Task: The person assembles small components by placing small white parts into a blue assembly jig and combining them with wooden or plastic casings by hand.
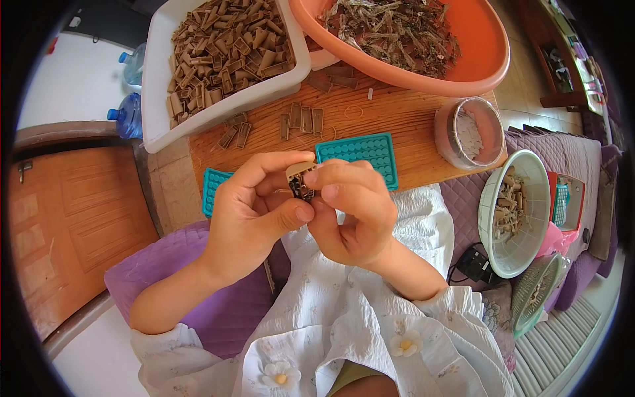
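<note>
Home, apparently living room. Fittings: quilted purple sofa (542,149), panelled wooden door (86,241), blue water jugs (129,118), tiled floor (529,96).

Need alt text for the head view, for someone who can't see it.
A person's left hand and right hand hold a small brown casing with dark parts inside. Beyond are a wooden table with a teal dimpled tray, a white tub heaped with brown pieces, and an orange basin of thin, tangled-looking scraps.
</note>
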Demonstrator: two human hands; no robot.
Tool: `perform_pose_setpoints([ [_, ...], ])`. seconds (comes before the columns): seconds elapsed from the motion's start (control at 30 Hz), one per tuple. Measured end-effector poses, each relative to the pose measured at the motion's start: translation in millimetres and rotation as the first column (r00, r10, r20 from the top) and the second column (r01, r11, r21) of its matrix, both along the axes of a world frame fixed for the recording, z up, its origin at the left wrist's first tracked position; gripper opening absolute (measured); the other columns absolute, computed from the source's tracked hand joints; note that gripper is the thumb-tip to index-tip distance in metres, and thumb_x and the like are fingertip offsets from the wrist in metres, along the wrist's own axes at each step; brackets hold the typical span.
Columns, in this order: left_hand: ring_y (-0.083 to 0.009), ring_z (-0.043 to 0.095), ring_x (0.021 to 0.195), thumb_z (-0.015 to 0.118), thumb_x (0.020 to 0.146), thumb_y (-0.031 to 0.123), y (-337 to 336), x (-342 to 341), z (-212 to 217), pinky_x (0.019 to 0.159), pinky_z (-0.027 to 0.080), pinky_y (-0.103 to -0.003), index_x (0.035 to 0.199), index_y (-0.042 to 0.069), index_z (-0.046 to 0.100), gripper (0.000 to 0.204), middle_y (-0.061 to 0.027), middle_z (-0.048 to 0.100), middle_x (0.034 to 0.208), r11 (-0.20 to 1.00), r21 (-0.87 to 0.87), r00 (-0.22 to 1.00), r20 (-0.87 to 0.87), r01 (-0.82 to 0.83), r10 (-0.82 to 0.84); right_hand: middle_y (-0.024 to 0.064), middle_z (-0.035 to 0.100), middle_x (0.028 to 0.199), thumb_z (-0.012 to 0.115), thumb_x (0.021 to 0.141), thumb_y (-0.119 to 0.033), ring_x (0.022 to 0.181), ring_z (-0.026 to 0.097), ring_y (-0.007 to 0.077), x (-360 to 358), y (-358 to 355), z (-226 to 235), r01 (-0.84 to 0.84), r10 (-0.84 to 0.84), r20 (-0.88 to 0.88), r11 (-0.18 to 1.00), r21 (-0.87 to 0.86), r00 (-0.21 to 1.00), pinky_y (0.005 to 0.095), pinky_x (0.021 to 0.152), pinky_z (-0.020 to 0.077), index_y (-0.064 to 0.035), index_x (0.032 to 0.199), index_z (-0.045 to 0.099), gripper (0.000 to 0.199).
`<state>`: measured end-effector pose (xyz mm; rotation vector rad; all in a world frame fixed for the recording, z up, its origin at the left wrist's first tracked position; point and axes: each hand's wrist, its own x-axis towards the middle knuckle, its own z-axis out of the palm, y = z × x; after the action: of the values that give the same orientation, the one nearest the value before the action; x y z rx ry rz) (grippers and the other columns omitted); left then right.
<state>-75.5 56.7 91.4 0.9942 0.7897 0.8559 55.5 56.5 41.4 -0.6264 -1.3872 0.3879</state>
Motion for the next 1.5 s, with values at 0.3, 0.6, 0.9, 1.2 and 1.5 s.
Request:
perform_pose_setpoints([
  [0.3,-0.0120,0.054,0.091,0.062,0.075,0.005,-4,3,-1,0.077,0.045,-0.022,0.113,0.001,0.043,0.043,-0.0084,0.056,0.101,0.995,-0.027,0.993,-0.061,-0.101,0.099,0.0142,0.060,0.090,0.059,0.061,0.009,0.067,0.056,0.0217,1,-10,-4,0.130,-0.132,0.182,0.991,0.024,0.974,0.0284,0.055,0.0478,0.0028,0.093,0.050,0.033],
  [0.6,-0.0131,0.055,0.088,0.063,0.074,0.005,3,-1,-1,0.077,0.046,-0.024,0.110,0.001,0.044,0.041,-0.0087,0.056,0.098,0.998,0.035,0.990,-0.126,-0.061,0.065,0.0098,0.057,0.084,0.058,0.057,0.013,0.069,0.053,0.0242,-4,-12,3,0.034,-0.026,0.037,0.970,-0.242,0.999,0.0301,0.059,0.0430,0.0004,0.091,0.048,0.038],
  [0.9,-0.0110,0.055,0.085,0.063,0.074,0.004,3,1,-1,0.074,0.046,-0.023,0.109,0.001,0.045,0.039,-0.0076,0.056,0.095,0.997,0.069,0.988,-0.149,-0.026,0.036,0.0070,0.053,0.080,0.060,0.055,0.007,0.068,0.051,0.0224,6,-3,4,0.004,0.011,0.114,0.991,-0.133,0.993,0.0299,0.059,0.0415,-0.0039,0.086,0.051,0.035],
  [1.2,-0.0102,0.054,0.086,0.062,0.075,0.006,0,1,-4,0.074,0.046,-0.022,0.110,0.002,0.044,0.040,-0.0071,0.055,0.098,0.997,-0.014,0.990,-0.118,-0.075,0.073,0.0053,0.053,0.080,0.061,0.054,-0.001,0.067,0.051,0.0199,18,3,8,-0.056,0.086,0.268,0.991,-0.120,0.960,0.0274,0.057,0.0431,-0.0053,0.081,0.055,0.028],
  [1.5,-0.0132,0.054,0.087,0.061,0.076,0.007,-1,4,-9,0.076,0.050,-0.028,0.112,0.002,0.043,0.040,-0.0077,0.054,0.097,0.987,-0.095,0.991,-0.055,-0.128,0.123,0.0064,0.055,0.073,0.063,0.057,0.009,0.063,0.054,0.0193,18,3,8,-0.006,0.061,0.273,0.981,-0.196,0.960,0.0276,0.053,0.0445,-0.0020,0.081,0.056,0.028],
])
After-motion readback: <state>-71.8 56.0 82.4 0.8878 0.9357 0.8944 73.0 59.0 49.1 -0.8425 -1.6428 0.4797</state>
